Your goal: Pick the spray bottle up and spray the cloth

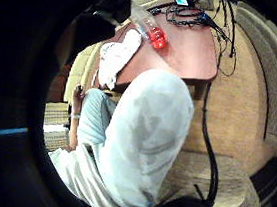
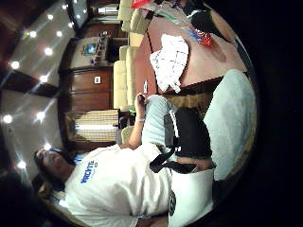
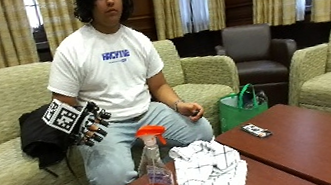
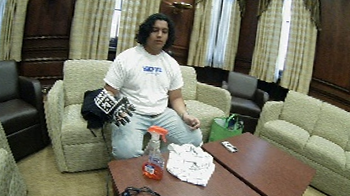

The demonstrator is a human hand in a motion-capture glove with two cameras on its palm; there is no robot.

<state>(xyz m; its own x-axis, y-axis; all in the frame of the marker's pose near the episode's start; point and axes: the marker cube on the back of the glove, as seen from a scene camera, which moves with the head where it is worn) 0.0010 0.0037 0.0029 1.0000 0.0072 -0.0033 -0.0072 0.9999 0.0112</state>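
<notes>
Currently right hand (image 3: 87,124) raised beside knee, fingers loosely curled, holding nothing; spray bottle (image 3: 156,175) upright on surface (image 3: 284,154), well apart from hand; cloth (image 3: 210,168) just beside bottle.

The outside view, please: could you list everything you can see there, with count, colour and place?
Spray bottle: one, clear with orange liquid and an orange trigger head, upright on the near table, beside the cloth.
Cloth: one, white with dark checks, crumpled on the near table.
Tables: two, reddish brown wood, side by side.
Remote: one, dark, on the far table.
Bag: one, green, on the floor by the sofa.
Jacket: one, black, on the sofa seat.
Sofa: one, beige, under the person.
Armchair: one, dark brown, behind.
Right hand: black glove, raised off the table, holding nothing.
Left hand: bare, resting on the knee.
</notes>
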